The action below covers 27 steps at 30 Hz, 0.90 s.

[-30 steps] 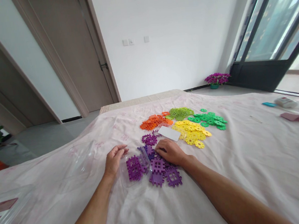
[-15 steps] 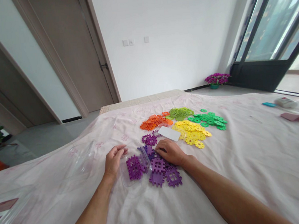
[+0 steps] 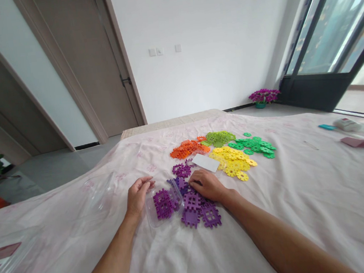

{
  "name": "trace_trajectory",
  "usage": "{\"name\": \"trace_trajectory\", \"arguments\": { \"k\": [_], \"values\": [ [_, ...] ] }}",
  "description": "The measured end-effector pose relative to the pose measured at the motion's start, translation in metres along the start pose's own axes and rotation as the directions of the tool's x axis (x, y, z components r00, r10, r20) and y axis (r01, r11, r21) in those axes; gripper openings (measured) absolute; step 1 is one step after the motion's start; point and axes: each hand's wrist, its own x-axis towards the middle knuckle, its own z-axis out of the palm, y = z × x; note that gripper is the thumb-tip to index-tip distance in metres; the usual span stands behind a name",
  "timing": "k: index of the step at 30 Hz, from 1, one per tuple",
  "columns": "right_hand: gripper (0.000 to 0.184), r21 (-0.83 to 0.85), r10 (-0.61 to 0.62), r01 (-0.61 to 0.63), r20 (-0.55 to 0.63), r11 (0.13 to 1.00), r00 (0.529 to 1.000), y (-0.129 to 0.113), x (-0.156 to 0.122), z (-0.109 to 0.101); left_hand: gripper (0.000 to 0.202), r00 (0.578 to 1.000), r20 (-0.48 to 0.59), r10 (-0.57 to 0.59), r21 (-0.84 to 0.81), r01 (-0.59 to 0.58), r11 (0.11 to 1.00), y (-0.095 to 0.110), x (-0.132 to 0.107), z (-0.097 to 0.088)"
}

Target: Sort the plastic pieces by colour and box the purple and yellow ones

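While the left hand (image 3: 138, 196) clasps the clear container (image 3: 148, 213) by its rim, the right hand (image 3: 207, 185) rests bent-fingered on the purple tiles (image 3: 210, 215), grip unclear; lifting one likely needs a pinch.

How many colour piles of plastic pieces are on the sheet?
5: orange, light green, dark green, yellow, purple by the right hand; more may be hidden.

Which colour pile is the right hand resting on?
The purple pile, nearest the person: the right hand lies on it. The orange pile, yellow pile, light green pile and green pile lie farther back, untouched.
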Motion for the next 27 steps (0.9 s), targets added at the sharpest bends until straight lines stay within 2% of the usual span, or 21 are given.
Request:
{"name": "trace_trajectory", "arguments": {
  "k": [27],
  "values": [
    [0.017, 0.001, -0.009, 0.009, -0.009, 1.0, 1.0, -0.0007, 0.0012, -0.0002, 0.04, 0.999, 0.039, 0.001, 0.015, -0.002, 1.0, -0.0037, 0.0041, -0.002]
  ]
}}
